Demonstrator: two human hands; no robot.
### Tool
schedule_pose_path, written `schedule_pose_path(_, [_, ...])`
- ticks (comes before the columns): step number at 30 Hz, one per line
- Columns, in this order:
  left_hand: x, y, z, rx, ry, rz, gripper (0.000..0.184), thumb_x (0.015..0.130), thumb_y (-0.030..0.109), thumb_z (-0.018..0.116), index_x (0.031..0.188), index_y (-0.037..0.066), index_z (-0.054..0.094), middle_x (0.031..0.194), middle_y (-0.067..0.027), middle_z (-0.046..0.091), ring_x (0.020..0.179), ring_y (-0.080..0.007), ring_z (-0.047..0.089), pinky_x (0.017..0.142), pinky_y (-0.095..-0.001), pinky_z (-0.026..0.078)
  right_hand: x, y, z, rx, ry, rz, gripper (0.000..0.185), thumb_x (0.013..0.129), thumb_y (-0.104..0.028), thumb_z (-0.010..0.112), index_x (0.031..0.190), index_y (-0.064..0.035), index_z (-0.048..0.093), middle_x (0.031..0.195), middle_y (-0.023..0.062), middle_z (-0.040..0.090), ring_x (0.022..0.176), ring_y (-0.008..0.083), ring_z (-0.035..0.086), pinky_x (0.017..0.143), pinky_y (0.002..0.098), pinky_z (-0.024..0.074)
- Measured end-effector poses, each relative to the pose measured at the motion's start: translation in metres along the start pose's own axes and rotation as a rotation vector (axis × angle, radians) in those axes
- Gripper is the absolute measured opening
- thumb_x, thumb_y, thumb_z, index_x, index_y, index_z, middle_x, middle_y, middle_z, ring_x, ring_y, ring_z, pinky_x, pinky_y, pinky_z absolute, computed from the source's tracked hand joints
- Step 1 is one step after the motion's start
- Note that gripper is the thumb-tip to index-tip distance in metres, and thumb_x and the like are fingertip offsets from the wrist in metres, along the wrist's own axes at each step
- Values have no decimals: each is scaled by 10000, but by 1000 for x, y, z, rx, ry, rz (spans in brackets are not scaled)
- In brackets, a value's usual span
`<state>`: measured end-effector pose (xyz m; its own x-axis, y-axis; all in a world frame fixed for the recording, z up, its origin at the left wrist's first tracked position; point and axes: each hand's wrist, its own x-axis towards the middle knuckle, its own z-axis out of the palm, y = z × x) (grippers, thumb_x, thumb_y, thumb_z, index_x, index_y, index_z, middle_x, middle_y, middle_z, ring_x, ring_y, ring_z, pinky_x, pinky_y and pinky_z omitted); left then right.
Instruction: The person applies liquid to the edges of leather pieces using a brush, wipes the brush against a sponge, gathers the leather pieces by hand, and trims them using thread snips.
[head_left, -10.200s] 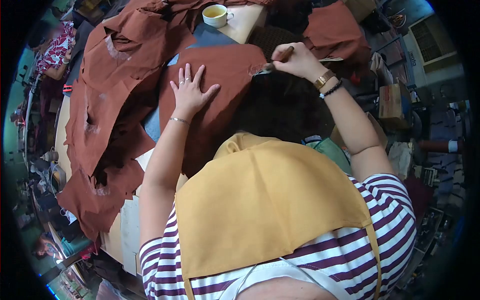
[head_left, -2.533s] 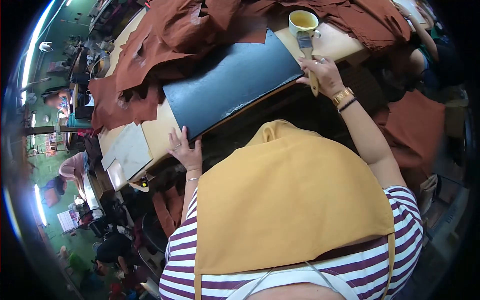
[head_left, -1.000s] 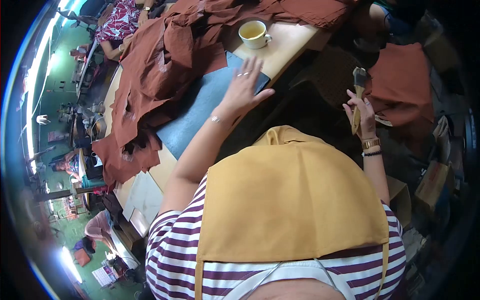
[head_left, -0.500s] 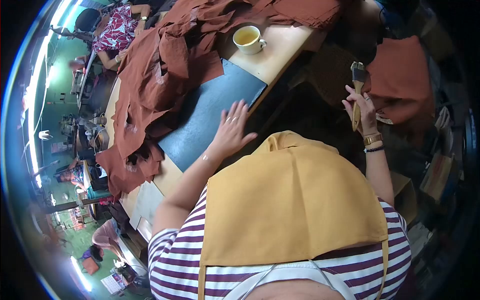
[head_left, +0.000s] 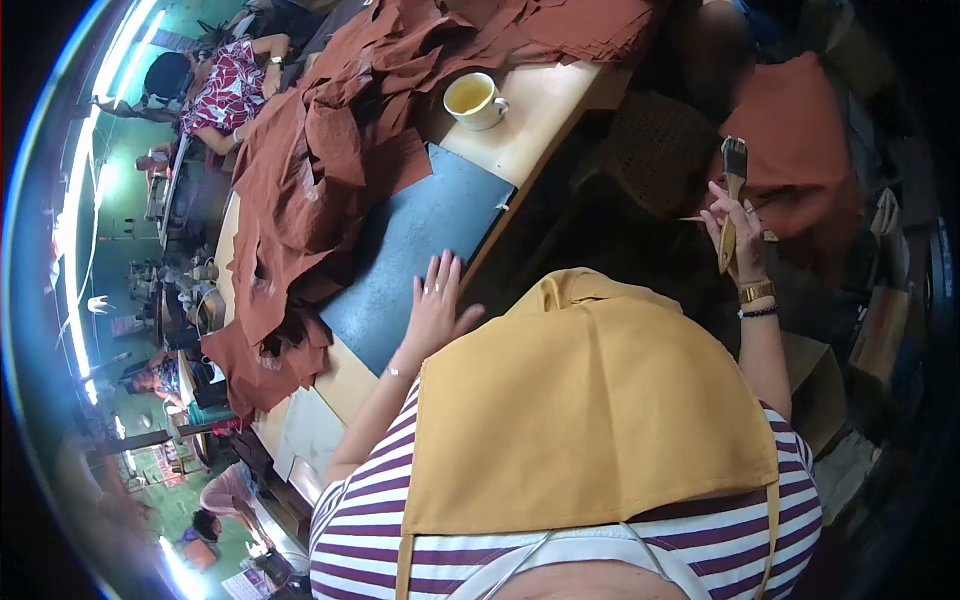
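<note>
My left hand (head_left: 434,308) lies at the near edge of a dark blue-grey board (head_left: 450,205), fingers stretched and nothing held. My right hand (head_left: 738,235) is raised off to the right, closed around the wooden handle of a flat paintbrush (head_left: 735,165) whose bristles point up. A thin pale tip pokes out on the left side of that hand; what it is, I cannot make out. Behind the brush hangs or lies reddish-brown cloth (head_left: 805,130). Beyond the board stands a white cup (head_left: 484,114) with yellowish contents.
Heaped reddish-brown fabric pieces (head_left: 290,200) cover the far side of the wooden table (head_left: 545,95). A cardboard box (head_left: 815,385) stands low at the right. Across the room a person in a red patterned top (head_left: 228,88) sits, with sewing machines farther along.
My left hand has drawn back toward me along the board's edge. The right hand with the paintbrush has shifted slightly right and down. The whole view has tilted a little.
</note>
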<state>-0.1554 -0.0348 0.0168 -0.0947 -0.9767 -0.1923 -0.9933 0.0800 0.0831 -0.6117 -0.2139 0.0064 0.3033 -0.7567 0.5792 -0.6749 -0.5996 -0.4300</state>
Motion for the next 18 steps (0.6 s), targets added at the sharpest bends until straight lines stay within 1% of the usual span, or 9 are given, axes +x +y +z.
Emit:
schedule_pose_path(3, [-3,12,11,10,85,-14,918,845,522,614,1483,3,207,1552,-185,211,1438,-384,178,1078,-625,232,6,-3,4,33,-21,7,260,766,-55,752,919,-78,542,1136,97,683,832,304,639,770,386,519])
schedule_pose_path(4, [5,18,9,3,111,15,928,838,526,621,1484,3,206,1552,-183,212,1438,-384,178,1077,-627,232,9,-4,7,28,-23,-25,260,767,-55,750,923,-78,544,1131,93,684,838,303,640,772,386,519])
schedule_pose_path(6, [44,28,2,-7,166,80,949,824,535,633,1484,4,204,1552,-181,212,1437,-385,179,1075,-631,232,15,-7,12,16,-20,-87,258,770,-55,748,932,-78,549,1121,86,688,849,302,640,775,387,518])
schedule_pose_path(8, [78,42,-8,40,161,117,999,814,591,614,1491,1,176,1550,-189,213,1435,-368,196,1086,-624,217,19,-12,16,55,-27,-95,259,769,-61,748,948,-78,561,1099,76,694,856,295,643,764,384,519])
schedule_pose_path(11, [133,60,-26,130,149,181,1011,807,598,621,1489,-2,177,1548,-184,225,1440,-342,202,1094,-618,211,23,-23,18,82,-52,-94,253,763,-62,753,932,-81,564,1094,77,698,849,291,645,746,374,519])
schedule_pose_path(14, [149,65,-37,-7,216,44,1011,808,600,621,1491,4,173,1549,-186,224,1443,-323,204,1099,-614,208,19,-19,15,67,-79,-110,247,763,-62,753,913,-85,558,1117,83,692,838,295,643,746,370,518])
schedule_pose_path(18, [105,37,-32,-95,260,-10,981,833,567,618,1488,-7,168,1545,-199,229,1443,-319,207,1103,-608,204,7,-7,11,18,-29,-85,234,764,-64,753,868,-86,545,1158,86,678,813,294,640,752,358,519])
